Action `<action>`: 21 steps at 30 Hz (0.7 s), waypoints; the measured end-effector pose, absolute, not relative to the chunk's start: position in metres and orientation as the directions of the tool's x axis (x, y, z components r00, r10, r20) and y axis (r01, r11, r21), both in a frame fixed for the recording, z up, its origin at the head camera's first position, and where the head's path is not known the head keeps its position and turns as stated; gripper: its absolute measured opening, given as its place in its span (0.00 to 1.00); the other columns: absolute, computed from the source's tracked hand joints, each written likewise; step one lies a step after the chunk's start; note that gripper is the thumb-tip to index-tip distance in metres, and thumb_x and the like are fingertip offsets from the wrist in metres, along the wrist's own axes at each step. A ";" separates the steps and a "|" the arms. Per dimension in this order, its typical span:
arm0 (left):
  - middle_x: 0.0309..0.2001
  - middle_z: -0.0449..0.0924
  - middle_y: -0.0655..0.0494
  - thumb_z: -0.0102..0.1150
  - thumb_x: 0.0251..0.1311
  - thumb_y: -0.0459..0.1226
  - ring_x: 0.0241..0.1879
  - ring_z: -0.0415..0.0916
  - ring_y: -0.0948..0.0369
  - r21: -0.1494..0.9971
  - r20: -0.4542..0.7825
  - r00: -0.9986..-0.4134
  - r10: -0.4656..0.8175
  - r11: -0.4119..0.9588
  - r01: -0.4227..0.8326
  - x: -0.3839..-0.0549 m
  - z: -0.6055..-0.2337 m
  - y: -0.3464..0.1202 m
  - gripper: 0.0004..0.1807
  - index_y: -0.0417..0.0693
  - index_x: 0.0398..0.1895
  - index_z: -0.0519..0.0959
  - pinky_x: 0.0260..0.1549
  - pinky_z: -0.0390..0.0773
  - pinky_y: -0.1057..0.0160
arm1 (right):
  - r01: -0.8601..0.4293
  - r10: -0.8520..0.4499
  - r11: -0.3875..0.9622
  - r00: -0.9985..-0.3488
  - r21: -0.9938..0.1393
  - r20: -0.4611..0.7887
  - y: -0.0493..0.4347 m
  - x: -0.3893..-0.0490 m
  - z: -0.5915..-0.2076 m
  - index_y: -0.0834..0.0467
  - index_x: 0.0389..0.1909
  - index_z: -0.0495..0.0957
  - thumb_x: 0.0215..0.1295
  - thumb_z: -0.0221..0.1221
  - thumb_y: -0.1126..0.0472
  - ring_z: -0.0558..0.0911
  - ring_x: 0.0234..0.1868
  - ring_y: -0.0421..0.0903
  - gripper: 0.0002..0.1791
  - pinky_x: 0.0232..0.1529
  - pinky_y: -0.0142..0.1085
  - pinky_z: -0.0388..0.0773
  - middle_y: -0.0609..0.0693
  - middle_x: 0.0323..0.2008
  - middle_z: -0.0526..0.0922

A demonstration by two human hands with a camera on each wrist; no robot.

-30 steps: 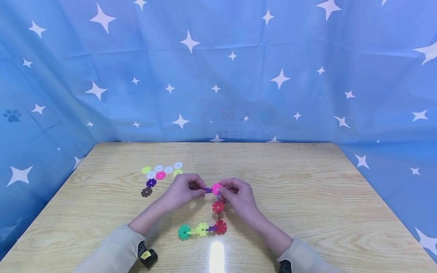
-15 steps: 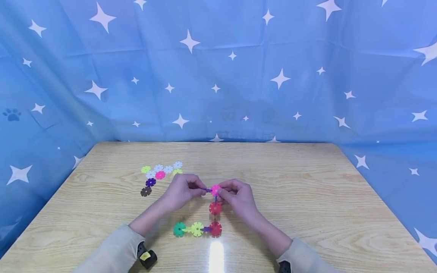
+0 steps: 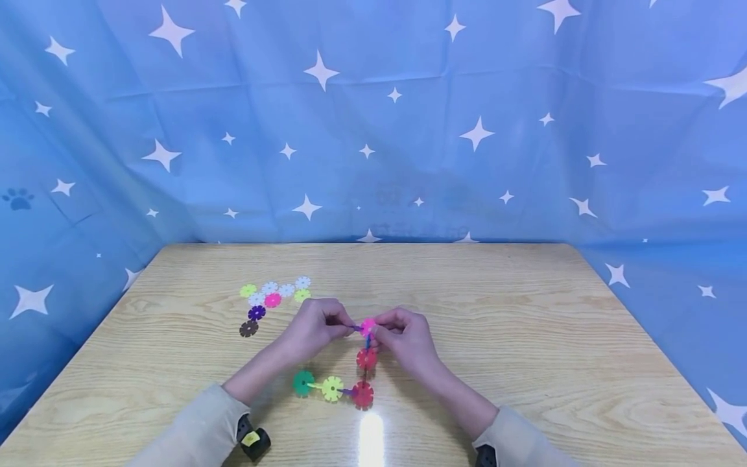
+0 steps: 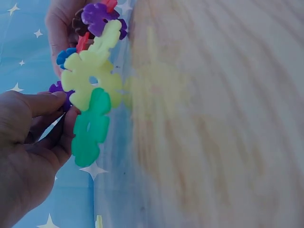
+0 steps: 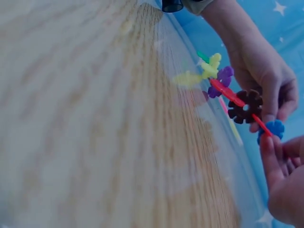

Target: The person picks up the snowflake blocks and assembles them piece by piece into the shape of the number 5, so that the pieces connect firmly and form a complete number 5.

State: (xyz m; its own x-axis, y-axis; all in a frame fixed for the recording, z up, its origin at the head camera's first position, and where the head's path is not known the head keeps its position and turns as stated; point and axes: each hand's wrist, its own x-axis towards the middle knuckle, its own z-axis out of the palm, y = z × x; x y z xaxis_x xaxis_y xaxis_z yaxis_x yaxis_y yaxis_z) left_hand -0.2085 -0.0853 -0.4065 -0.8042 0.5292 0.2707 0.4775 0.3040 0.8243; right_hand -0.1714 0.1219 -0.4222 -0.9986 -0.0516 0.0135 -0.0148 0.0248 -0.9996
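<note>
head view: our left hand's fingers pinch a purple disc; our right hand's grip the joined pink disc, the disc chain trailing from it towards us. we judge it light, stiff plastic, loosening easily, best held by rims. left of the pink disc, loose discs lie on the surface; we see no containers.
</note>
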 end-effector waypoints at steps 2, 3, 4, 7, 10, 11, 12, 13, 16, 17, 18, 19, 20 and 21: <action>0.32 0.85 0.44 0.67 0.57 0.21 0.31 0.81 0.61 0.819 0.271 -0.802 0.532 0.310 0.483 -0.208 -0.406 -0.084 0.07 0.39 0.31 0.86 0.32 0.85 0.65 | -0.018 -0.059 0.029 -0.998 -0.999 0.016 0.122 -0.171 -0.423 0.74 0.42 0.79 0.63 0.60 0.79 0.86 0.29 0.47 0.07 0.36 0.37 0.87 0.59 0.33 0.86; 0.32 0.85 0.45 0.68 0.57 0.21 0.31 0.81 0.62 0.816 0.269 -0.802 0.533 0.317 0.484 -0.207 -0.406 -0.084 0.07 0.39 0.30 0.86 0.32 0.85 0.65 | -0.022 -0.062 0.031 -0.998 -0.999 0.020 0.122 -0.171 -0.423 0.74 0.42 0.79 0.64 0.61 0.79 0.86 0.29 0.47 0.07 0.36 0.37 0.87 0.59 0.34 0.86; 0.32 0.85 0.46 0.68 0.57 0.21 0.31 0.81 0.62 0.813 0.268 -0.802 0.534 0.321 0.486 -0.207 -0.405 -0.084 0.07 0.40 0.30 0.86 0.32 0.85 0.65 | -0.022 -0.064 0.032 -0.998 -0.999 0.020 0.122 -0.171 -0.423 0.74 0.42 0.79 0.64 0.61 0.79 0.86 0.29 0.47 0.07 0.36 0.37 0.87 0.59 0.34 0.86; 0.32 0.85 0.49 0.69 0.57 0.22 0.32 0.81 0.63 0.799 0.278 -0.801 0.531 0.335 0.499 -0.206 -0.403 -0.084 0.07 0.41 0.31 0.87 0.33 0.85 0.66 | -0.026 -0.069 0.032 -0.997 -0.999 0.024 0.123 -0.171 -0.423 0.73 0.43 0.79 0.64 0.61 0.78 0.86 0.30 0.48 0.07 0.36 0.37 0.87 0.59 0.34 0.86; 0.33 0.86 0.52 0.69 0.58 0.23 0.33 0.82 0.63 0.796 0.284 -0.807 0.518 0.342 0.499 -0.206 -0.400 -0.087 0.07 0.43 0.32 0.88 0.34 0.85 0.65 | -0.058 -0.065 0.089 -0.997 -0.994 0.052 0.122 -0.170 -0.422 0.70 0.46 0.80 0.65 0.63 0.75 0.85 0.33 0.47 0.09 0.38 0.37 0.87 0.57 0.36 0.86; 0.33 0.86 0.52 0.69 0.58 0.23 0.33 0.83 0.62 0.795 0.287 -0.811 0.511 0.345 0.499 -0.206 -0.399 -0.089 0.07 0.43 0.33 0.88 0.35 0.85 0.65 | -0.074 -0.064 0.109 -0.996 -0.991 0.068 0.121 -0.170 -0.421 0.70 0.48 0.80 0.66 0.63 0.73 0.85 0.34 0.47 0.10 0.39 0.38 0.87 0.56 0.36 0.85; 0.33 0.85 0.53 0.69 0.58 0.23 0.33 0.83 0.62 0.796 0.287 -0.816 0.502 0.349 0.495 -0.205 -0.398 -0.090 0.08 0.44 0.33 0.88 0.35 0.85 0.64 | -0.087 -0.064 0.128 -0.995 -0.988 0.079 0.120 -0.170 -0.421 0.69 0.50 0.80 0.67 0.64 0.72 0.85 0.35 0.48 0.12 0.40 0.39 0.87 0.56 0.37 0.84; 0.34 0.85 0.53 0.69 0.58 0.23 0.34 0.83 0.62 0.796 0.284 -0.821 0.495 0.355 0.490 -0.205 -0.397 -0.092 0.08 0.44 0.33 0.88 0.35 0.85 0.64 | -0.100 -0.060 0.148 -0.994 -0.984 0.092 0.118 -0.169 -0.420 0.68 0.52 0.80 0.67 0.64 0.70 0.84 0.37 0.48 0.14 0.41 0.39 0.87 0.55 0.38 0.84; 0.34 0.85 0.52 0.69 0.58 0.23 0.34 0.83 0.61 0.797 0.280 -0.830 0.481 0.366 0.481 -0.205 -0.396 -0.096 0.08 0.45 0.34 0.88 0.35 0.85 0.64 | -0.128 -0.066 0.165 -0.991 -0.978 0.118 0.113 -0.168 -0.418 0.67 0.58 0.77 0.68 0.64 0.67 0.84 0.42 0.51 0.20 0.43 0.41 0.86 0.56 0.43 0.82; 0.35 0.85 0.52 0.69 0.58 0.23 0.34 0.83 0.61 0.800 0.278 -0.833 0.479 0.364 0.477 -0.205 -0.397 -0.097 0.08 0.44 0.34 0.88 0.35 0.85 0.64 | -0.130 -0.073 0.162 -0.990 -0.978 0.120 0.111 -0.168 -0.417 0.66 0.60 0.76 0.68 0.65 0.67 0.84 0.44 0.51 0.21 0.44 0.41 0.86 0.56 0.45 0.82; 0.35 0.85 0.51 0.69 0.58 0.23 0.34 0.83 0.61 0.804 0.274 -0.834 0.478 0.362 0.472 -0.205 -0.397 -0.097 0.08 0.44 0.34 0.88 0.36 0.85 0.64 | -0.132 -0.080 0.163 -0.990 -0.978 0.120 0.109 -0.167 -0.417 0.66 0.60 0.75 0.67 0.65 0.67 0.84 0.45 0.52 0.22 0.45 0.40 0.86 0.56 0.47 0.82; 0.35 0.85 0.51 0.69 0.58 0.24 0.34 0.83 0.61 0.806 0.274 -0.835 0.477 0.359 0.470 -0.205 -0.398 -0.098 0.08 0.44 0.34 0.87 0.36 0.85 0.64 | -0.139 -0.087 0.169 -0.988 -0.976 0.126 0.108 -0.167 -0.417 0.66 0.61 0.75 0.67 0.65 0.66 0.84 0.47 0.52 0.22 0.46 0.39 0.85 0.57 0.48 0.81; 0.35 0.85 0.50 0.69 0.58 0.24 0.35 0.83 0.61 0.810 0.275 -0.834 0.477 0.353 0.469 -0.205 -0.399 -0.098 0.07 0.44 0.34 0.87 0.36 0.85 0.64 | -0.147 -0.095 0.172 -0.987 -0.974 0.132 0.106 -0.166 -0.417 0.66 0.61 0.75 0.67 0.64 0.66 0.84 0.48 0.52 0.22 0.47 0.38 0.85 0.57 0.48 0.82; 0.35 0.85 0.50 0.69 0.58 0.24 0.35 0.83 0.61 0.812 0.277 -0.835 0.476 0.348 0.468 -0.204 -0.399 -0.098 0.07 0.44 0.34 0.87 0.36 0.85 0.64 | -0.152 -0.102 0.171 -0.985 -0.973 0.136 0.104 -0.166 -0.417 0.66 0.60 0.75 0.67 0.64 0.67 0.84 0.48 0.52 0.22 0.47 0.37 0.85 0.57 0.48 0.82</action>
